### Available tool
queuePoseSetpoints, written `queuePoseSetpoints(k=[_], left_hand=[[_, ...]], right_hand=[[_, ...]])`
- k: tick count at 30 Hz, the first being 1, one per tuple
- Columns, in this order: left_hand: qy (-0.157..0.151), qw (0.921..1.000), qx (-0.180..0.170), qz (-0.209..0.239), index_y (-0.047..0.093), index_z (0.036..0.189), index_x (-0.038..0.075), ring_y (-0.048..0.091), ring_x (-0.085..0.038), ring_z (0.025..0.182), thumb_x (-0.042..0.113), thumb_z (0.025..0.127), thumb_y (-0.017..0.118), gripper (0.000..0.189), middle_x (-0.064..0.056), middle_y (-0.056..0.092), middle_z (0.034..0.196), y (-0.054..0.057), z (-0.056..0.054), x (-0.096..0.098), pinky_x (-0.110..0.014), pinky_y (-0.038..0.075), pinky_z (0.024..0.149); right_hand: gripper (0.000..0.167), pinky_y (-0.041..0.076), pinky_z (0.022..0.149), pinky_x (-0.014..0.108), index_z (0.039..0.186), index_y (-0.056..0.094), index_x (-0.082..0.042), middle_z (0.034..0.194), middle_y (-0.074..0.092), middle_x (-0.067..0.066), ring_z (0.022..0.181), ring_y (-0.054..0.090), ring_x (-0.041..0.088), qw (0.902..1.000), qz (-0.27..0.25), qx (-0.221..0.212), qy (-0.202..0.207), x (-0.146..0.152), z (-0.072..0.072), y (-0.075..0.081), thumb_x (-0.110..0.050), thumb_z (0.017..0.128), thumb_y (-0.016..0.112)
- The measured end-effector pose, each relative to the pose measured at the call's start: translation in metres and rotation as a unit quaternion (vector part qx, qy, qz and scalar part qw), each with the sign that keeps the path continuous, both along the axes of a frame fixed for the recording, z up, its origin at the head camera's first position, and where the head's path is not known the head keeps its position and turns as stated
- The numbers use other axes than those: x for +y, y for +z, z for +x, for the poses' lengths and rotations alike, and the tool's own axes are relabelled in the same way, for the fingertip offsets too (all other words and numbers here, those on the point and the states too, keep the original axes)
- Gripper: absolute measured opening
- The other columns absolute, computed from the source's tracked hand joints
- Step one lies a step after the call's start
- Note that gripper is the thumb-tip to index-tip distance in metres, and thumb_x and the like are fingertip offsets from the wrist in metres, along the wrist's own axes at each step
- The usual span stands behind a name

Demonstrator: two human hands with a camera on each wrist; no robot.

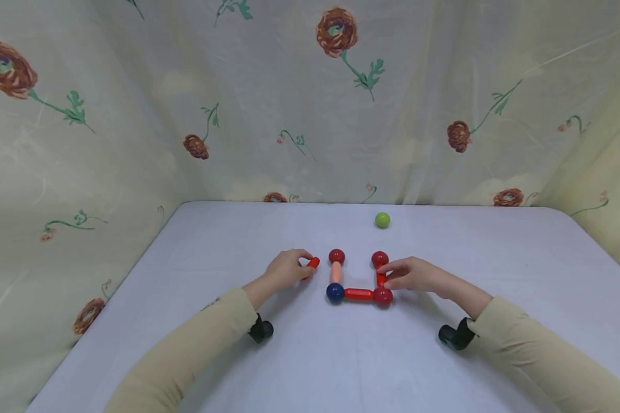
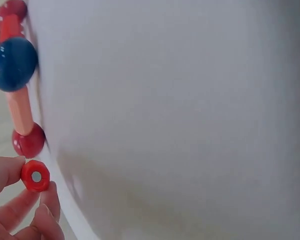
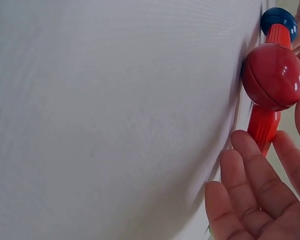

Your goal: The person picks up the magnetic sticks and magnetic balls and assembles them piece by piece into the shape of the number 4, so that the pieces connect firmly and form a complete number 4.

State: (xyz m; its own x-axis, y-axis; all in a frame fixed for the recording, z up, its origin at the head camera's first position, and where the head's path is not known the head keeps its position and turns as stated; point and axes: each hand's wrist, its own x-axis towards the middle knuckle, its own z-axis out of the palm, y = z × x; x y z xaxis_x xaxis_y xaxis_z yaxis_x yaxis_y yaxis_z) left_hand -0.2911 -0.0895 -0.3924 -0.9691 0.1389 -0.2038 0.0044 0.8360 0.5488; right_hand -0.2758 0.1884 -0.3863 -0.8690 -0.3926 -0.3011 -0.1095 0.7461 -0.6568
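Observation:
My left hand (image 1: 289, 267) pinches a loose red magnetic building rod (image 1: 310, 267) between thumb and fingers. Its end, with a round silvery disc, faces the left wrist camera. Just right of it lies a three-sided frame. A red ball (image 1: 337, 256), a peach rod (image 1: 336, 272) and a blue ball (image 1: 335, 293) make its left side. A red rod (image 1: 359, 294) runs along the front to a red ball (image 1: 383, 297). From there another red rod (image 3: 264, 125) reaches a far red ball (image 1: 379, 259). My right hand (image 1: 415, 274) holds this rod with its fingertips, thumb by the front ball.
A green ball (image 1: 382, 220) sits near the back edge of the white-covered table (image 1: 237, 229). Behind and beside the table hangs a flowered curtain (image 1: 268, 74). A dark wrist camera (image 1: 260, 330) is strapped below the left hand, another (image 1: 456, 334) below the right.

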Motion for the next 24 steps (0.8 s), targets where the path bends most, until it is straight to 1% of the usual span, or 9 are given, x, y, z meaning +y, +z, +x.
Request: queuePoseSetpoints(k=[3,8,16,21,24], left_hand=[[0.002,0.9996,0.003,0.027,0.057,0.120,0.013,0.050,-0.016,0.067,0.024,0.085,0.065,0.037,-0.005,0.057,0.082,0.002,0.004,-0.001,-0.023,0.040,0.055],[0.010,0.9975,0.008,0.069,0.056,0.119,0.014,0.050,-0.017,0.068,0.024,0.085,0.064,0.036,-0.004,0.057,0.081,0.006,0.012,-0.001,-0.023,0.040,0.056],[-0.002,0.9943,0.026,0.104,0.056,0.119,0.013,0.052,-0.016,0.066,0.021,0.085,0.064,0.036,-0.004,0.059,0.079,0.012,0.024,-0.001,-0.023,0.042,0.056],[-0.007,0.9910,0.035,0.129,0.056,0.120,0.012,0.052,-0.016,0.066,0.019,0.085,0.064,0.036,-0.004,0.059,0.080,0.016,0.034,0.002,-0.024,0.043,0.057],[-0.012,0.9894,0.034,0.141,0.055,0.120,0.012,0.052,-0.016,0.066,0.019,0.086,0.063,0.036,-0.003,0.058,0.079,0.018,0.040,0.004,-0.024,0.043,0.057]], right_hand=[[0.045,0.046,0.083,0.042,0.124,0.056,-0.007,0.121,0.053,0.019,0.109,0.047,0.032,1.0000,-0.001,-0.006,0.003,0.000,0.000,0.000,-0.021,0.083,0.066],[0.046,0.046,0.084,0.043,0.125,0.055,-0.007,0.121,0.053,0.019,0.109,0.048,0.032,1.0000,-0.002,-0.006,0.006,-0.001,0.000,0.001,-0.022,0.083,0.066],[0.046,0.045,0.086,0.046,0.125,0.055,-0.008,0.125,0.050,0.022,0.113,0.043,0.036,0.9999,0.002,-0.001,0.010,0.000,0.000,0.001,-0.023,0.083,0.065],[0.046,0.044,0.086,0.047,0.125,0.055,-0.008,0.126,0.049,0.022,0.113,0.043,0.036,0.9999,0.001,0.000,0.014,0.000,0.001,0.002,-0.023,0.084,0.065],[0.046,0.045,0.085,0.045,0.126,0.055,-0.007,0.124,0.051,0.021,0.111,0.045,0.034,0.9999,-0.002,-0.003,0.013,0.000,0.001,0.002,-0.023,0.084,0.065]])
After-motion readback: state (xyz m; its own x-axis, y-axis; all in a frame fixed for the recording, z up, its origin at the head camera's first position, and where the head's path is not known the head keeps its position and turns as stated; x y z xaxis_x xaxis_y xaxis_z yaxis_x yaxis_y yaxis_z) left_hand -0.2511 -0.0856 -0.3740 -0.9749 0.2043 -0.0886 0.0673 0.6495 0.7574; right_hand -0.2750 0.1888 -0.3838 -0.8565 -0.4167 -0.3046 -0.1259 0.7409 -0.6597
